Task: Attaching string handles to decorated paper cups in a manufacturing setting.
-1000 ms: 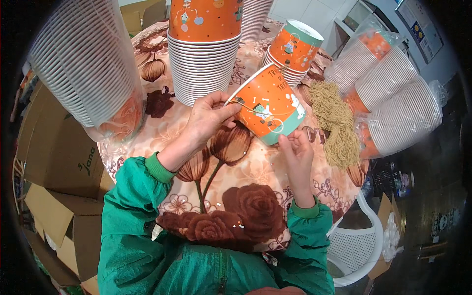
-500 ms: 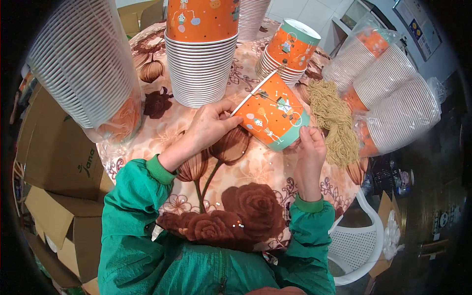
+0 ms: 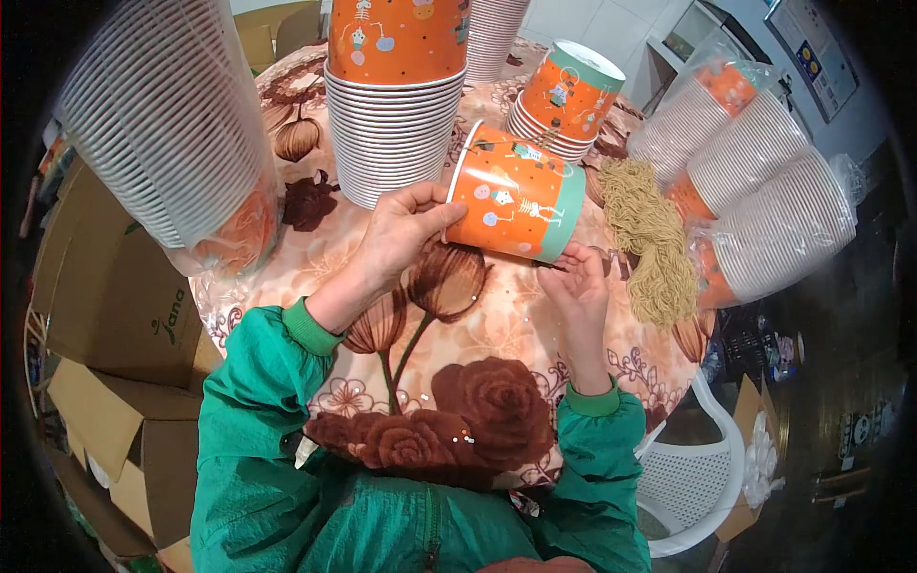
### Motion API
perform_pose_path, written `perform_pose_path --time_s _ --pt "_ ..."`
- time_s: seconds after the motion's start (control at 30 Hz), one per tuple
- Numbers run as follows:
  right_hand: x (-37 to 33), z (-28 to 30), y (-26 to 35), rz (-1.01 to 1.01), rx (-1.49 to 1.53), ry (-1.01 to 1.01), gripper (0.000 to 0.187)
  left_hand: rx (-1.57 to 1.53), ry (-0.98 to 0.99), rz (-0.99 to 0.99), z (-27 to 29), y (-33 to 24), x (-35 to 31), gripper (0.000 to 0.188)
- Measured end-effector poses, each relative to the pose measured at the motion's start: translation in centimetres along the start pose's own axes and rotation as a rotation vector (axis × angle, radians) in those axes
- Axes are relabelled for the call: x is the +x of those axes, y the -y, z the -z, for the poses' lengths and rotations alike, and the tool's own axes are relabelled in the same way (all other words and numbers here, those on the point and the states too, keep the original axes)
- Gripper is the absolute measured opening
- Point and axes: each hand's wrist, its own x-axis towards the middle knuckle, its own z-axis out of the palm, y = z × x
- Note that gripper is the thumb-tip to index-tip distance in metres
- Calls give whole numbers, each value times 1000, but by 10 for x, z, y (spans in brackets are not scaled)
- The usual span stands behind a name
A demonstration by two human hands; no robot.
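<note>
An orange paper bucket [image 3: 511, 196] with a green base band and cartoon skeletons lies tilted on its side in the air above the table. My left hand [image 3: 411, 224] is closed on its white rim, thumb on the outer wall. A thin twine cord runs along the bucket's upper side. By the green base, my right hand [image 3: 578, 282] has its fingers loosely bent and apart, the fingertips close to the lower edge. Whether they touch it I cannot tell. A hank of tan twine [image 3: 645, 239] rests on the table to the right of the bucket.
Tall stacks of nested buckets [image 3: 396, 134] stand behind my left hand, beside a plastic-wrapped stack [image 3: 172, 143]. A shorter stack [image 3: 573, 95] is upside down at the back. More wrapped stacks [image 3: 783, 220] lie at right. Cardboard boxes [image 3: 115, 286] and a white chair [image 3: 702, 468] flank the flowered table.
The bucket has turned in my left hand, its base swinging up and its side rolling round. My right hand has shifted slightly left, its grip at the base loosened.
</note>
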Motion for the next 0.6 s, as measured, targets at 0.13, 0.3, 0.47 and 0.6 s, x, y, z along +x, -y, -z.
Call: perform_pose_path --time_s 0.13,0.3,0.47,0.6 --pt "3 8 -14 40 -208 -45 30 -28 -48 49 -3 -9 -2 9" --pt "2 9 -17 10 -185 -35 19 -14 -56 31 -8 -13 -8 10" --pt "5 9 -14 29 -62 -81 15 181 75 -151 -8 -1 -8 19" --pt "6 10 -7 -19 4 -121 16 593 58 -356 0 25 -1 24"
